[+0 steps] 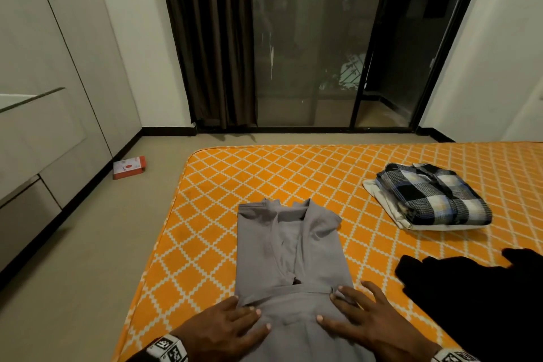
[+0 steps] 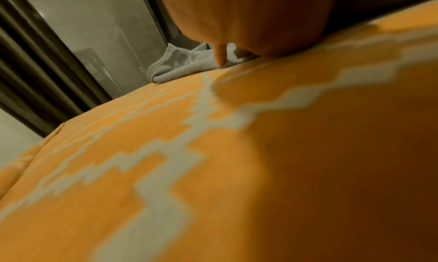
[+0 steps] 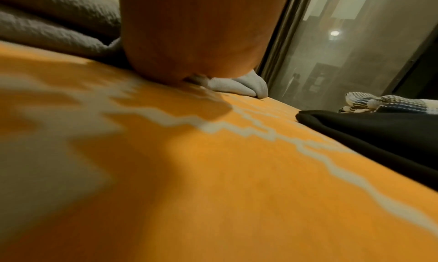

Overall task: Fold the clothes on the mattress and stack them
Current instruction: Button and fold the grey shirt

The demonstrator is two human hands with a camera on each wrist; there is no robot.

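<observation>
Grey partly folded shirt lies on the orange diamond-patterned mattress; my left hand and right hand press it, each grip wide and flat.

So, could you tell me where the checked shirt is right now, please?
In the head view, the checked shirt lies folded on a white garment at the mattress's far right, beyond the black garment.

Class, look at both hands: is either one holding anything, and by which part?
Neither grips anything. The left hand and right hand lie flat, pressing the grey shirt near its lower end.
</observation>
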